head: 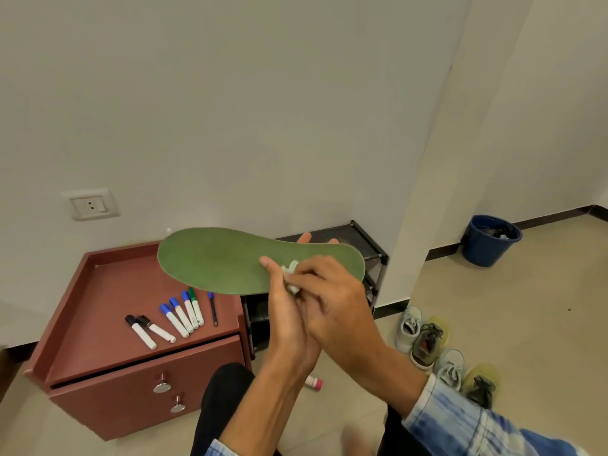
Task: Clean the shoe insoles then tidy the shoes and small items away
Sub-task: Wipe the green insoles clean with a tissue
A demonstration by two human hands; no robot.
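left hand [284,311] grips the green insole [223,261]; right hand [335,301] pinches a white wad [291,274] against it

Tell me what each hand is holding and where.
Left hand holds the green insole at its narrow middle, thumb in front, fingers behind. Right hand pinches a small white wad against it.

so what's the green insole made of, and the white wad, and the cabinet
Green insole: thin foam or felt, probably; matte, fuzzy-looking face, barely droops. White wad: crumpled tissue or cloth, cannot tell which; soft folds. Reddish-brown cabinet: laminated or painted board, likely; smooth, faint sheen, metal knobs.
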